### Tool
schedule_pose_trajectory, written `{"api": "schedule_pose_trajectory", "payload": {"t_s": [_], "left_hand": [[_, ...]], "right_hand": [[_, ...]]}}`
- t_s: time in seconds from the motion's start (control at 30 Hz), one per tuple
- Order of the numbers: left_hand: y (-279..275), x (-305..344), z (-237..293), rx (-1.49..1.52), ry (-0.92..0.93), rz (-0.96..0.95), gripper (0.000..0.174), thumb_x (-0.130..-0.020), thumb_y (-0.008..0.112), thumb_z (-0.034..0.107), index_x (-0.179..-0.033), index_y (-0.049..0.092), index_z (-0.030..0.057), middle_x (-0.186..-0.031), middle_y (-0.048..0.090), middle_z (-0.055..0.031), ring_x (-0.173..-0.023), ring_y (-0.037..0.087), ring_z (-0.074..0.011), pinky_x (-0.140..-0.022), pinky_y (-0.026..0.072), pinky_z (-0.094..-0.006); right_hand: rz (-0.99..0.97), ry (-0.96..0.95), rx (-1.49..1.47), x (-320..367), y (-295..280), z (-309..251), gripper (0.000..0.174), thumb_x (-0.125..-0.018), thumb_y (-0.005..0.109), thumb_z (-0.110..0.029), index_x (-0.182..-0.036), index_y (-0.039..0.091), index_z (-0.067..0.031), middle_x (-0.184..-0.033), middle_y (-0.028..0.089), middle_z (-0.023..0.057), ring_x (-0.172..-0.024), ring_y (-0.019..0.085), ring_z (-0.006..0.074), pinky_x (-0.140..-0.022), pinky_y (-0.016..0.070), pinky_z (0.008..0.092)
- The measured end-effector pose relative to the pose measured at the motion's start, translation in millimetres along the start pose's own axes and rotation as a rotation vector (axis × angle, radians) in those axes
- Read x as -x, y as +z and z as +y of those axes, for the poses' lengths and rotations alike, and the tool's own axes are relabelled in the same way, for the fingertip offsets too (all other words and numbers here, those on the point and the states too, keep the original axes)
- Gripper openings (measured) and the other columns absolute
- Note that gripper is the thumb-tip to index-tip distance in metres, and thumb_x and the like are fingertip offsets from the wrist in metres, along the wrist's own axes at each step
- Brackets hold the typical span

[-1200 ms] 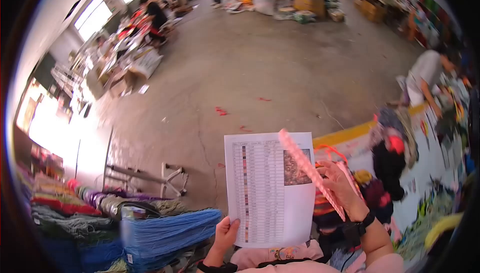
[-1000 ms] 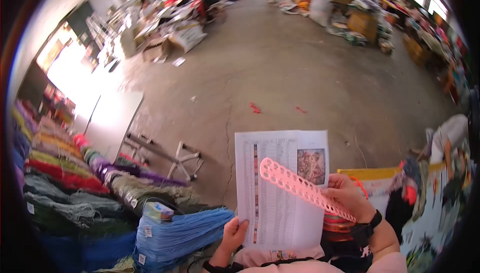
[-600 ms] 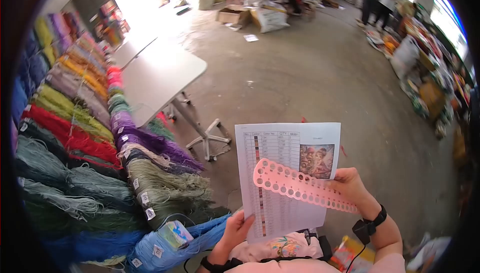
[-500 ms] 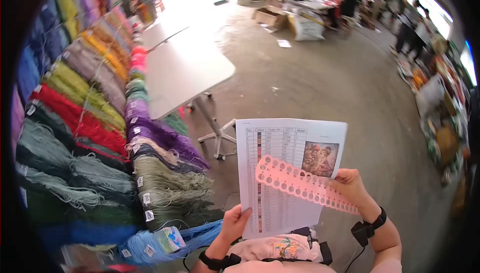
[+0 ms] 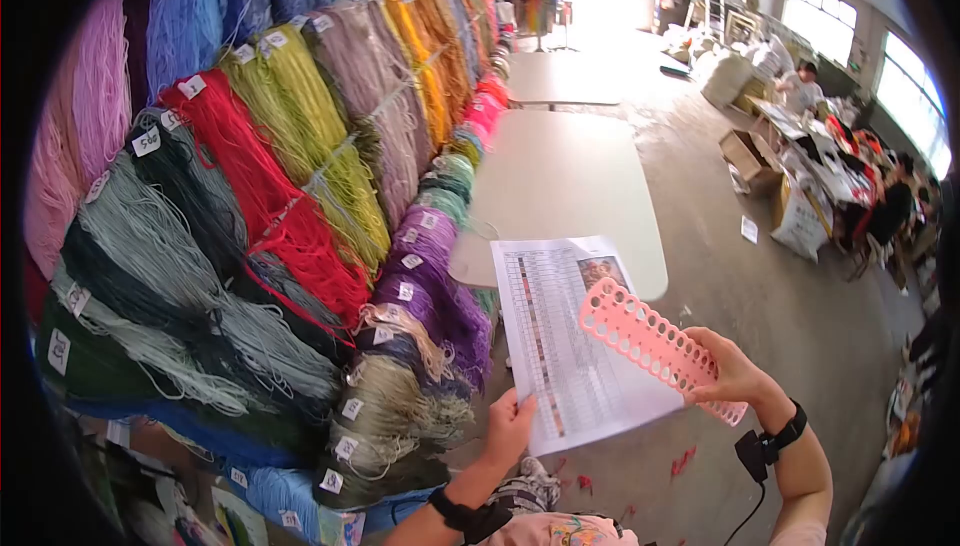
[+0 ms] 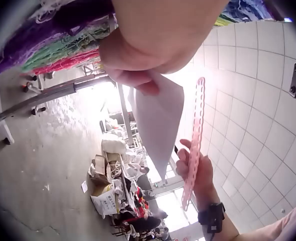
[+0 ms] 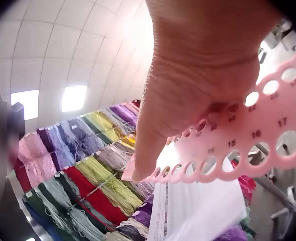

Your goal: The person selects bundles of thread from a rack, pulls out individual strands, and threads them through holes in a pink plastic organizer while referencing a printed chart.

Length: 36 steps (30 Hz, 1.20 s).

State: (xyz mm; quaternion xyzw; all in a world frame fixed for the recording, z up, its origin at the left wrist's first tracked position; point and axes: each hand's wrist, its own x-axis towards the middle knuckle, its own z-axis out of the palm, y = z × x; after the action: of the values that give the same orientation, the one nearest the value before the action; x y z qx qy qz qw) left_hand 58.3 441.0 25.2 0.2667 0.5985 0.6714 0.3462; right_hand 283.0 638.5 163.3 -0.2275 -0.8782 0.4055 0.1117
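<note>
**Pink holed strip [image 5: 640, 334] slanted over printed sheet [image 5: 575, 376] beside hanging yarn**

Labelled yarn hanks [image 5: 290, 186] crowded the left; a white table [image 5: 570, 186] stood ahead, its near edge partly hidden by the sheet. The strip lay across the sheet's right part, below its small picture [image 5: 601, 271]. Its long axis ran from far left to near right, the far end pointing towards the table. The right hand [image 5: 735, 371] gripped it near its closer end; whether that hand also held paper could not be told. The left hand [image 5: 511, 426] pinched the sheet's lower left edge. Earlier, the strip had crossed the colour column, which now showed uncovered.
</note>
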Motion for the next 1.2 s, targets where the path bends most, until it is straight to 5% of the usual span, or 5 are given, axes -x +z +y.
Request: {"api": "schedule_pose_trajectory", "payload": {"t_s": [0.3, 0.43, 0.5, 0.77, 1.2], "left_hand": [[67.4, -89.7, -28.8, 0.222, -0.104, 0.243, 0.015, -0.084, 0.049, 0.011, -0.085, 0.052, -0.0030, -0.069, 0.059, -0.0039, -0.060, 0.053, -0.0073, -0.053, 0.0425, -0.0238], [53.4, -74.9, 14.0, 0.226, -0.357, 0.050, 0.029, -0.087, 0.046, 0.013, -0.112, 0.041, -0.0016, -0.096, 0.057, -0.0088, -0.087, 0.057, -0.0137, -0.072, 0.0465, -0.0262], [21.0, -51.8, 17.3, -0.100, -0.102, 0.022, 0.031, -0.086, 0.048, 0.012, -0.113, 0.043, -0.0022, -0.101, 0.055, -0.0097, -0.094, 0.055, -0.0154, -0.075, 0.0457, -0.0268], [-22.6, 51.4, 260.4, -0.524, -0.161, 0.628, 0.011, -0.082, 0.050, 0.003, -0.087, 0.057, -0.0038, -0.073, 0.060, -0.0084, -0.069, 0.059, -0.0121, -0.063, 0.0481, -0.0232], [-63.6, 100.9, 522.2, -0.914, 0.748, 1.375, 0.014, -0.079, 0.057, 0.011, -0.089, 0.060, 0.0019, -0.075, 0.057, -0.0007, -0.060, 0.049, -0.0054, -0.051, 0.0361, -0.0177]], "right_hand": [[-0.469, -0.628, 0.776, -220.8, -26.6, -11.7, 0.061, -0.053, 0.066, -0.030, -0.108, 0.047, -0.0094, -0.090, 0.048, 0.0098, -0.081, 0.052, 0.0253, -0.071, 0.0369, 0.0360], [-0.513, -0.800, 0.945, -297.2, 1.2, 17.0, 0.069, -0.052, 0.067, -0.027, -0.115, 0.045, -0.0104, -0.096, 0.047, 0.0076, -0.091, 0.049, 0.0217, -0.075, 0.0342, 0.0352], [-0.545, -0.847, 1.049, -322.7, 10.3, 32.6, 0.073, -0.053, 0.068, -0.025, -0.119, 0.043, -0.0105, -0.099, 0.047, 0.0067, -0.096, 0.046, 0.0204, -0.076, 0.0342, 0.0344], [-0.630, -0.952, 0.929, -356.0, 2.9, 63.6, 0.066, -0.058, 0.066, -0.021, -0.118, 0.041, -0.0092, -0.112, 0.042, 0.0103, -0.104, 0.042, 0.0272, -0.083, 0.0363, 0.0391], [-0.800, -1.364, 0.484, -308.8, 28.1, -101.0, 0.042, -0.070, 0.060, -0.025, -0.108, 0.052, -0.0091, -0.116, 0.044, 0.0165, -0.105, 0.044, 0.0331, -0.088, 0.0368, 0.0417]]}}
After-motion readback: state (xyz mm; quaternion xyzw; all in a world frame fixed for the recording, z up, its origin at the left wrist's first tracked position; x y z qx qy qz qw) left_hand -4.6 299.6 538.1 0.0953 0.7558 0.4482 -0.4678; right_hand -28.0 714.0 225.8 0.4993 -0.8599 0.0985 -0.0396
